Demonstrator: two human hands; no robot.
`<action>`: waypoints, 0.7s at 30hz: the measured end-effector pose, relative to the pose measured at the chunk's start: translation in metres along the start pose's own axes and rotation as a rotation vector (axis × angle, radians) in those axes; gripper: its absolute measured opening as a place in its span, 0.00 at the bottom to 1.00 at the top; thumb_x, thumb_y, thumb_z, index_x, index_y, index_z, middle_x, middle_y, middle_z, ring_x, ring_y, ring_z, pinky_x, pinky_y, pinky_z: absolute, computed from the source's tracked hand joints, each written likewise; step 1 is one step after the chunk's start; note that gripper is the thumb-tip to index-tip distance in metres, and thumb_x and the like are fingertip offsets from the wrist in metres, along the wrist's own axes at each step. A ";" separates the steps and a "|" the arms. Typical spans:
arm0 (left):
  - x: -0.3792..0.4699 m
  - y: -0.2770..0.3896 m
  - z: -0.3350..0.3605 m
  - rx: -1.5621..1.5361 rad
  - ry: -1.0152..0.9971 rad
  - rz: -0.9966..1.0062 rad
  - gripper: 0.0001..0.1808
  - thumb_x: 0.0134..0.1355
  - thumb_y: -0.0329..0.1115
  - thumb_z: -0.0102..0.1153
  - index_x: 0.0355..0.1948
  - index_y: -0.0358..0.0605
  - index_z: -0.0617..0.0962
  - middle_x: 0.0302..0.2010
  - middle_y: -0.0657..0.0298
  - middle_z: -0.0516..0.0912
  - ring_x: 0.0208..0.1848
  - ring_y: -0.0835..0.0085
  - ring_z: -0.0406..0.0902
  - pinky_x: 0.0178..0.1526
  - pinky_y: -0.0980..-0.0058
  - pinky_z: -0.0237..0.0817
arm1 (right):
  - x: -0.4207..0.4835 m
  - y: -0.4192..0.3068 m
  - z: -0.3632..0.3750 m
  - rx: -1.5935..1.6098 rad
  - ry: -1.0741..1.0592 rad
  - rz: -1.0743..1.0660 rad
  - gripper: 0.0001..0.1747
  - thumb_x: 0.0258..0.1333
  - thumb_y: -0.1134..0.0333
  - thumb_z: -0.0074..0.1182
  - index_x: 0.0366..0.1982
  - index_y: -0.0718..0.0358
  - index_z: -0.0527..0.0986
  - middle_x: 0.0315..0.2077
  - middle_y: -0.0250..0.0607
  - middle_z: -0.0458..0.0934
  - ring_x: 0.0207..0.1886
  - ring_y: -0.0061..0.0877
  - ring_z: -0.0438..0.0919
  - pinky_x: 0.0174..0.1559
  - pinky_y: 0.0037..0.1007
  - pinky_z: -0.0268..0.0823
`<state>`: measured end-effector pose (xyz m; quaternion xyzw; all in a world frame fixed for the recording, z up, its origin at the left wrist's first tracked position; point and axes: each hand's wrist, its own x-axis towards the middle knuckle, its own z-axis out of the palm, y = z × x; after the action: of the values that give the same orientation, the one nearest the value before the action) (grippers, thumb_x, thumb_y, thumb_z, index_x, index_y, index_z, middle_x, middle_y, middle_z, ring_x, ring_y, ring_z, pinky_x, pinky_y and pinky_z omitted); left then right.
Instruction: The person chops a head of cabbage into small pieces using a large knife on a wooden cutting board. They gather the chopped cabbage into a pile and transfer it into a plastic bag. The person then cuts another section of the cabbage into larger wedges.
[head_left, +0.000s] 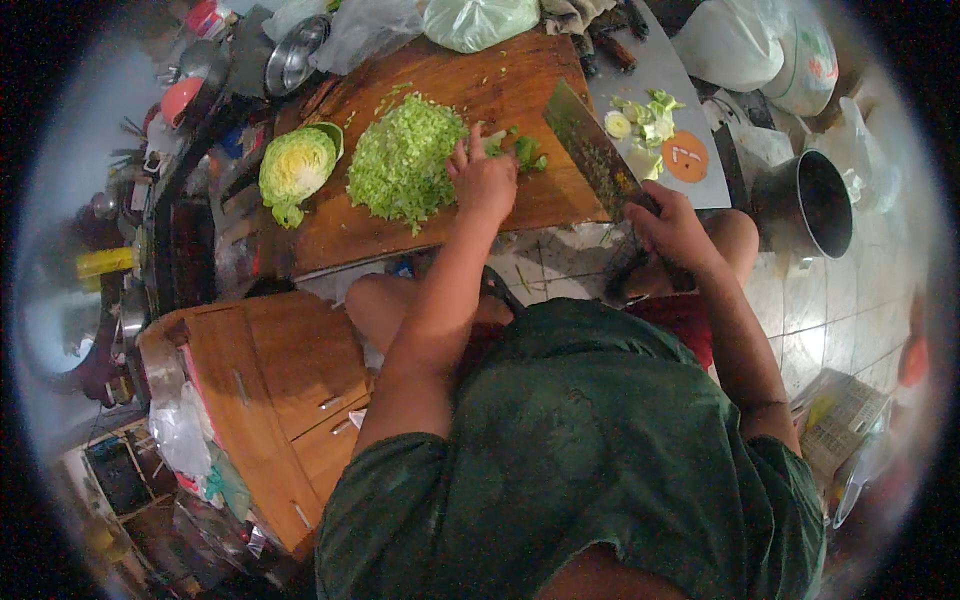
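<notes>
A mound of finely chopped cabbage (409, 161) covers the middle of a wooden cutting board (322, 244). At the mound's right edge is my left hand (486, 184), its fingers spread and pointing away from me. Small green leaf pieces (529, 154) lie just beyond its thumb side. My right hand (675, 225) grips the handle of a broad cleaver (592, 154), whose blade slants over the board's right part with green bits stuck to it. Left of the mound sits a cut cabbage half (298, 169), its pale inner face showing.
Cabbage trimmings (652, 120) and an orange disc (685, 156) lie on the grey surface right of the board. A dark pot (821, 202) stands farther right. Behind the board are a full plastic bag (480, 19) and a metal bowl (296, 56). A wooden cabinet (277, 375) is at lower left.
</notes>
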<state>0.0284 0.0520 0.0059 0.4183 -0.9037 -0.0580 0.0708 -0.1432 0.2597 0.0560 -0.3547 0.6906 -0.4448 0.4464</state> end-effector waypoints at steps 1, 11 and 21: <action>0.009 -0.008 0.006 -0.104 -0.096 -0.090 0.11 0.56 0.40 0.58 0.41 0.60 0.82 0.64 0.57 0.60 0.63 0.50 0.57 0.63 0.47 0.47 | -0.002 -0.003 0.003 -0.025 -0.001 -0.005 0.10 0.57 0.67 0.52 0.35 0.68 0.70 0.16 0.29 0.69 0.15 0.14 0.67 0.16 0.20 0.58; 0.011 -0.028 0.031 -0.450 0.176 0.024 0.15 0.52 0.33 0.63 0.43 0.51 0.80 0.39 0.57 0.81 0.44 0.56 0.76 0.46 0.59 0.68 | -0.005 0.000 0.007 -0.092 0.002 0.018 0.11 0.57 0.65 0.53 0.35 0.67 0.71 0.19 0.33 0.72 0.17 0.18 0.68 0.18 0.24 0.60; -0.010 -0.029 0.048 -0.385 0.353 0.178 0.15 0.52 0.30 0.58 0.43 0.53 0.81 0.43 0.60 0.80 0.53 0.63 0.69 0.58 0.59 0.51 | 0.029 -0.010 -0.002 -0.429 -0.047 -0.233 0.11 0.55 0.66 0.52 0.33 0.67 0.69 0.18 0.38 0.72 0.21 0.23 0.72 0.25 0.30 0.63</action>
<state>0.0475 0.0431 -0.0467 0.3198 -0.8829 -0.1483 0.3101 -0.1543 0.2312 0.0573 -0.5290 0.7129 -0.3282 0.3227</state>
